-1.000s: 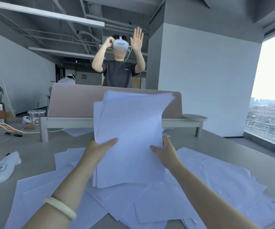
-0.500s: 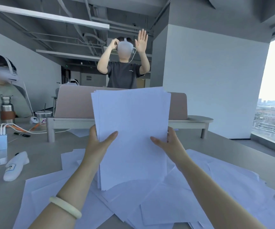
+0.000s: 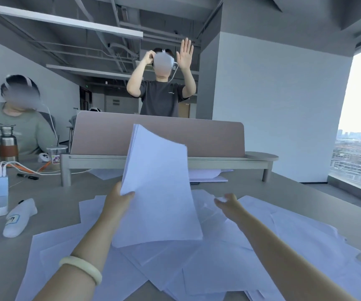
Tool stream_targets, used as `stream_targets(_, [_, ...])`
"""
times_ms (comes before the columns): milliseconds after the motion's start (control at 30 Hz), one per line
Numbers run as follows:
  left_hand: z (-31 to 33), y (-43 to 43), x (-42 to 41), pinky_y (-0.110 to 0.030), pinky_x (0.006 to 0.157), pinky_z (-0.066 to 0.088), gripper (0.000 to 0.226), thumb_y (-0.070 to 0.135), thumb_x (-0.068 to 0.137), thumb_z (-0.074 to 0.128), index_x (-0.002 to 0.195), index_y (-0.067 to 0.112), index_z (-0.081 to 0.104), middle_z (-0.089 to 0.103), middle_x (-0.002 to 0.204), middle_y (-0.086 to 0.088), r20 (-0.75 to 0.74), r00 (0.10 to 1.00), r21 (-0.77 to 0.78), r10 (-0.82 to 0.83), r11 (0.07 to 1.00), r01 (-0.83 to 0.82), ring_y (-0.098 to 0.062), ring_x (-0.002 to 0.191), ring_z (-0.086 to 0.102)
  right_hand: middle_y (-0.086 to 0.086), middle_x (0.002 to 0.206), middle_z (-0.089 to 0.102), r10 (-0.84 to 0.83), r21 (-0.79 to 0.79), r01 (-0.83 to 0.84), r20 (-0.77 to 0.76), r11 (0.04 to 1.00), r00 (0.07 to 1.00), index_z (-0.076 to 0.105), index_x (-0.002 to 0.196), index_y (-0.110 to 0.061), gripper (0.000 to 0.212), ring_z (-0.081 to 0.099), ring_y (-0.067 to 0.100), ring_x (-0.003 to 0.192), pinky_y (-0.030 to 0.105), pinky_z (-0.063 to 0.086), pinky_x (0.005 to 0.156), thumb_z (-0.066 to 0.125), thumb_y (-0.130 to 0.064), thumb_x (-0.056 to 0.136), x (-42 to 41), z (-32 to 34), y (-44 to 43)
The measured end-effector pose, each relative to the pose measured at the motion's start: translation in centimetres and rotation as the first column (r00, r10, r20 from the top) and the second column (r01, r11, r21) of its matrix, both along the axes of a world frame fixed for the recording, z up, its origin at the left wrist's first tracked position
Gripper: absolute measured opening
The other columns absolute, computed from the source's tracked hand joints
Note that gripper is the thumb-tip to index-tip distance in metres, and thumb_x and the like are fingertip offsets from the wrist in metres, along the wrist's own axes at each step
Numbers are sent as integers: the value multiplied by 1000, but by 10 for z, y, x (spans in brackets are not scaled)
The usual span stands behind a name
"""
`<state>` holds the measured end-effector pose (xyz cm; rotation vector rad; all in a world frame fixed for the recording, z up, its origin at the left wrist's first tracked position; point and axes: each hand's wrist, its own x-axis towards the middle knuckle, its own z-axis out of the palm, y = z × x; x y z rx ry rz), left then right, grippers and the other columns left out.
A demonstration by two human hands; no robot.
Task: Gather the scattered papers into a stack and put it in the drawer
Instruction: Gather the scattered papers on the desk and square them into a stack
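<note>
A long grey counter runs toward a pale wall, with a tall window on the right and bare pipes in the ceiling. Loose papers lie overlapping across the near half of the counter. Above them the stack stands tilted in the air. The left hand has its grip pinched on the stack's left edge, thumb on the front sheet. The right hand is apart from the stack, low over the loose sheets, its grip slack and holding nothing. Behind stands a low shelf with a pink screen, more sheets beneath it. At the far left stand a steel flask with its cap on and a lidded plastic cup; I cannot tell what either holds.
</note>
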<state>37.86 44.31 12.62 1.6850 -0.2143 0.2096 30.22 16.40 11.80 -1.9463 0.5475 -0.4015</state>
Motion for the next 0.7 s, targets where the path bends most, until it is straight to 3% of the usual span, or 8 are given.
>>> stream_targets(67, [-4,12,10,-28,75,39,32,1,89,51,118,16,52,56,106,-6,-89,996,51,21,999,-17,-24,92,53,15,135,45,-36,83,47,-127,995,991,20,148,-11,68,52,27,103,30,43,84,55,-31,94,-2,-13,-10])
stream_targets(133, [-9,20,19,-28,76,37,35,-5,87,52,119,9,54,56,104,-9,-174,985,111,9,994,11,-25,90,52,14,147,33,-44,231,68,-106,971,993,12,151,-11,77,43,30,125,38,35,101,57,-33,93,2,-21,-15])
stream_targets(200, [-16,25,24,-28,75,37,39,-9,85,52,123,2,54,56,103,-12,-239,971,195,1,980,47,-25,89,52,12,137,38,-59,362,76,-57,929,997,21,148,-11,71,43,28,112,36,35,91,60,-28,92,9,-20,-16])
stream_targets(333, [-30,28,26,-27,77,36,43,-9,85,53,128,-1,53,60,117,-19,-311,950,287,37,956,57,-26,91,50,9,90,44,-103,579,88,-7,811,995,40,121,-20,46,44,26,70,32,40,59,68,-22,84,16,-18,-3])
stream_targets(433, [-36,31,28,-28,81,35,42,-8,86,54,128,-3,53,58,120,-19,-371,928,299,42,951,76,-26,95,48,14,99,52,-137,678,79,33,730,990,46,120,-12,47,54,29,80,33,46,58,71,-17,81,23,-24,4])
stream_targets(533, [-39,34,31,-28,81,35,41,-7,85,55,126,-4,54,57,108,-15,-382,923,306,50,949,75,-26,94,50,11,82,51,-95,634,46,43,772,995,54,97,-7,19,51,22,64,29,41,55,67,-12,85,24,-27,12])
stream_targets(633, [-40,34,31,-28,82,35,37,-6,85,55,122,-2,56,58,108,-15,-384,922,298,54,952,68,-26,94,50,13,91,52,-87,491,59,35,869,996,48,115,-9,42,51,25,71,26,40,57,71,-14,80,27,-31,11])
stream_targets(700, [-41,34,31,-28,81,35,36,-6,86,55,121,-1,56,56,104,-13,-379,924,288,55,956,61,-26,93,50,15,106,57,-91,397,71,33,915,995,43,128,-10,76,58,31,96,38,51,77,79,-25,63,29,-36,13])
